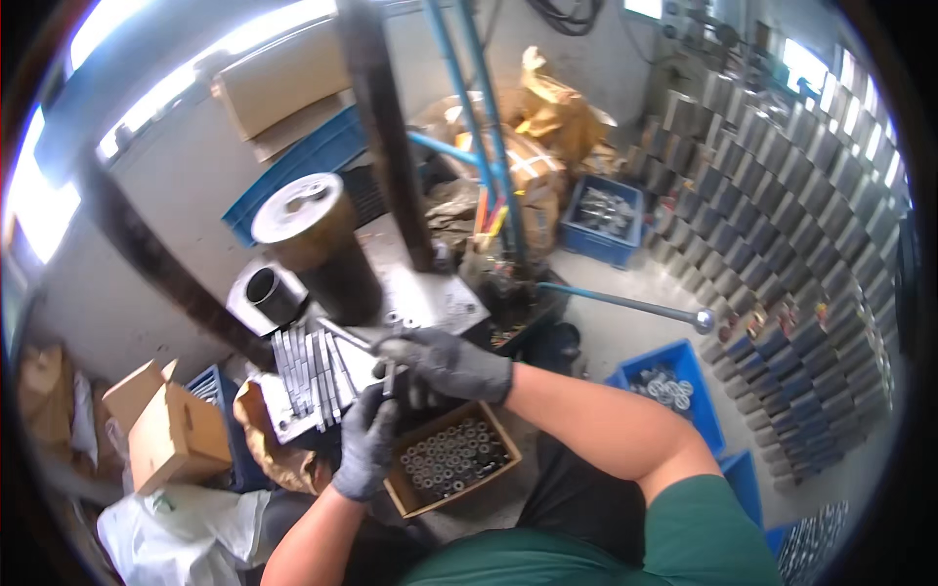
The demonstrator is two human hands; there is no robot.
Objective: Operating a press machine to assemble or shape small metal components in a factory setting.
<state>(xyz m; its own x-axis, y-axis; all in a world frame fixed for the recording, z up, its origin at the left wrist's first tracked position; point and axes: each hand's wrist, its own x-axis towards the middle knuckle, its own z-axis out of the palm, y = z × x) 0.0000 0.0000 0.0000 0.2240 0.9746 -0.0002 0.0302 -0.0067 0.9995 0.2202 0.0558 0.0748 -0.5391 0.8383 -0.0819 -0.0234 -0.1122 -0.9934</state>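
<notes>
My left hand [366, 444], in a grey glove, is closed on a short metal rod [390, 379] that stands up from between thumb and fingers. My right hand [445, 363], also gloved, curls in from the right, its fingertips at the rod's upper end; what they grip is hidden. Just left of my hands, a row of metal rods [311, 376] lies on the metal plate [445, 301]. Two small rings [403, 320] rest on the plate beyond my right hand. Below my hands sits an open cardboard box [396, 493] holding many small ring-shaped metal parts [451, 457].
A thick dark cylinder [327, 254] and a short tube [274, 296] stand behind the rods, between dark posts [386, 127]. A blue lever with a ball end [625, 305] juts right. Blue bins [708, 415] of metal parts and stacked metal pieces [782, 186] line the right.
</notes>
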